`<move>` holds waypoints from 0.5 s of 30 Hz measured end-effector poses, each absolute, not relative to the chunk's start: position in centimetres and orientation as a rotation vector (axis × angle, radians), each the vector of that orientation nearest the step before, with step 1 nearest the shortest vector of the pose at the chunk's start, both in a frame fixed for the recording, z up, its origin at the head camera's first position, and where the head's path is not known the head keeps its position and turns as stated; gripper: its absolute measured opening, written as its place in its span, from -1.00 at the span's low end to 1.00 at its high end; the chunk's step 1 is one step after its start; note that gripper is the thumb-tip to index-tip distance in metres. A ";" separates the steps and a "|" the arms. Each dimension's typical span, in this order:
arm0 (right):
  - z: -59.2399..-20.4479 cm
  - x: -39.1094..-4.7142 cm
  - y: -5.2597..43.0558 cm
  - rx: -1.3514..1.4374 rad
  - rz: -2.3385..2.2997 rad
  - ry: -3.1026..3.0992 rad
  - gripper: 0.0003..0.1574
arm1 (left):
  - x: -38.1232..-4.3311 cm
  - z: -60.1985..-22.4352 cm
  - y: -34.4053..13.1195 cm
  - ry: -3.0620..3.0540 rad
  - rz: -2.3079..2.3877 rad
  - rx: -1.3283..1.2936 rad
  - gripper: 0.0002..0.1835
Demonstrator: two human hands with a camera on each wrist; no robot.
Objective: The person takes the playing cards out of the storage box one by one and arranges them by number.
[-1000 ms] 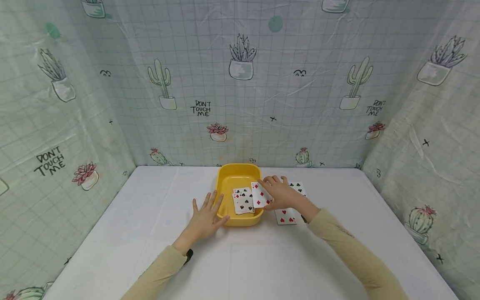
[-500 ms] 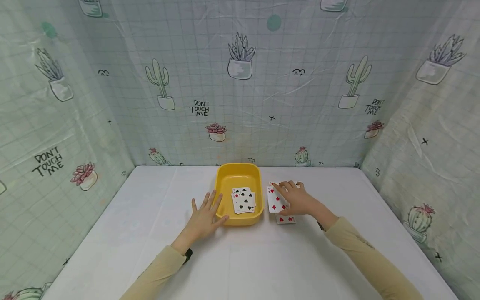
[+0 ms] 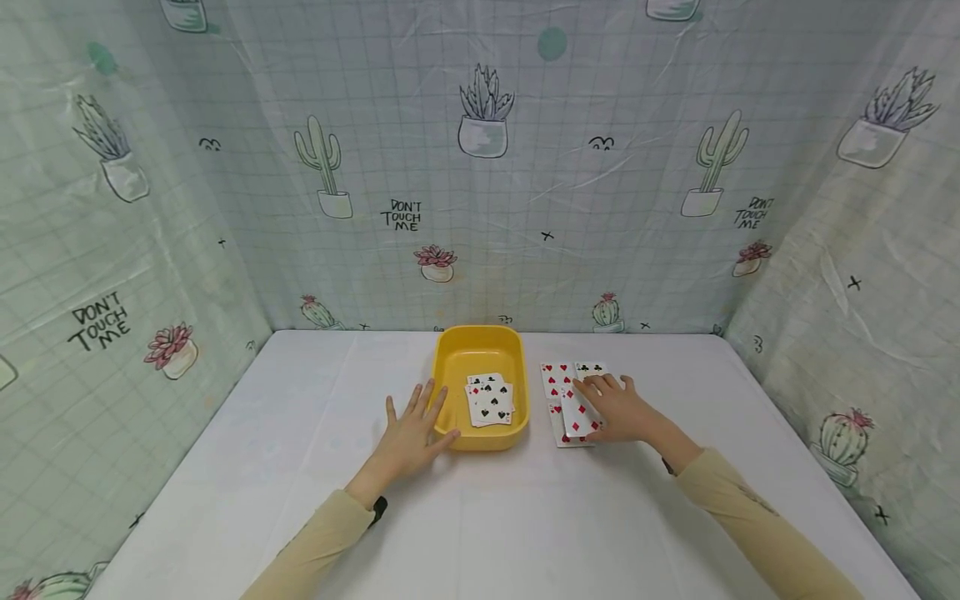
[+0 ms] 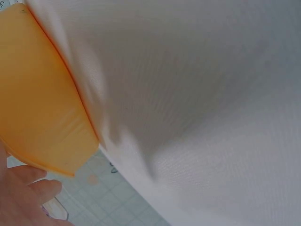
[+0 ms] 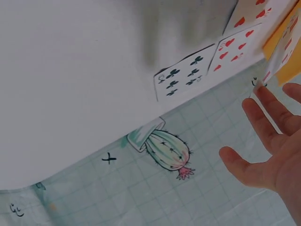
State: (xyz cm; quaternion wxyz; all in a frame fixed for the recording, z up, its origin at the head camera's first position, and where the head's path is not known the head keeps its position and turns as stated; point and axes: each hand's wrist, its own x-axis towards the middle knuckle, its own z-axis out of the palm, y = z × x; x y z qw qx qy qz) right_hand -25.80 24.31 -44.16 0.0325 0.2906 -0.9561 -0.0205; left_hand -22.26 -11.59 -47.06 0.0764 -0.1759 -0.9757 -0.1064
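Right grip: pinching diamond card, now clear of tub
Heart cards: left of it
Left grip: spread, touching tub

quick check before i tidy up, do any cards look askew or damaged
No damage stands out. The cards in the yellow tray look a bit askew: they overlap unevenly, with their edges not lined up.

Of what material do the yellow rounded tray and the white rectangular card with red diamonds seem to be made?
Yellow rounded tray: probably moulded plastic, low-gloss; its smooth walls show no joins.
White rectangular card with red diamonds, in the right hand: probably paper or thin plastic, smooth-looking; it is thin and printed. Its gloss is unclear.
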 end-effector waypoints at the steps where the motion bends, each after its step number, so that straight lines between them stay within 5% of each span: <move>1: -44.3 -25.8 24.6 0.891 -0.069 -2.939 0.14 | -22.3 -47.1 -11.6 -2.924 -0.320 -0.529 -0.17; 15: -45.8 -25.3 27.9 0.775 -0.025 -3.040 0.06 | -22.4 -47.2 -11.6 -2.931 -0.309 -0.515 -0.17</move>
